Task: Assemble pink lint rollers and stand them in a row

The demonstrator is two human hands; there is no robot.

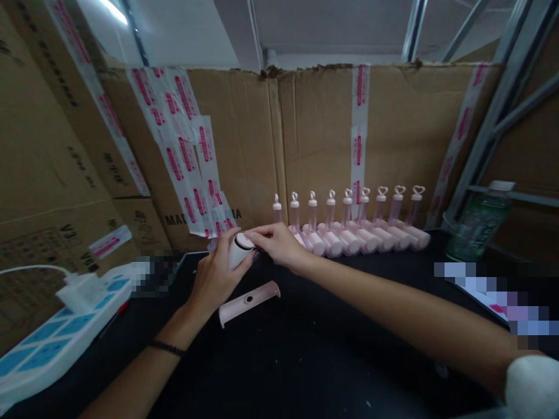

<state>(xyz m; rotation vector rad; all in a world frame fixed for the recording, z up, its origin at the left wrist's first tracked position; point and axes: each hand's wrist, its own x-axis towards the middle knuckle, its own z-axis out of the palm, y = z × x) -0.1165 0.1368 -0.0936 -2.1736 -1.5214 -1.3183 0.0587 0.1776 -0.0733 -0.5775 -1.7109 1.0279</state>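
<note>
My left hand [218,273] is wrapped round a white cylinder [238,256], whose open-looking end tilts up toward me. That end shows a dark ring and a pale round disc inside it. The fingers of my right hand [277,244] are pinched together at the rim of this end; whatever lies between them is hidden. Just below my hands, a pale pink curved shell [233,309] with a dark-rimmed hole lies on the black table. Behind my right hand stands a row of several pale pink cylinders [369,241] with clear tubes and heart-shaped loops on top.
A white power strip [56,355] with a plugged-in charger [85,291] lies at the left. A green bottle [479,221] stands at the back right. Taped cardboard [314,134] walls the back. Blurred-out items lie at both sides on the black table [305,361].
</note>
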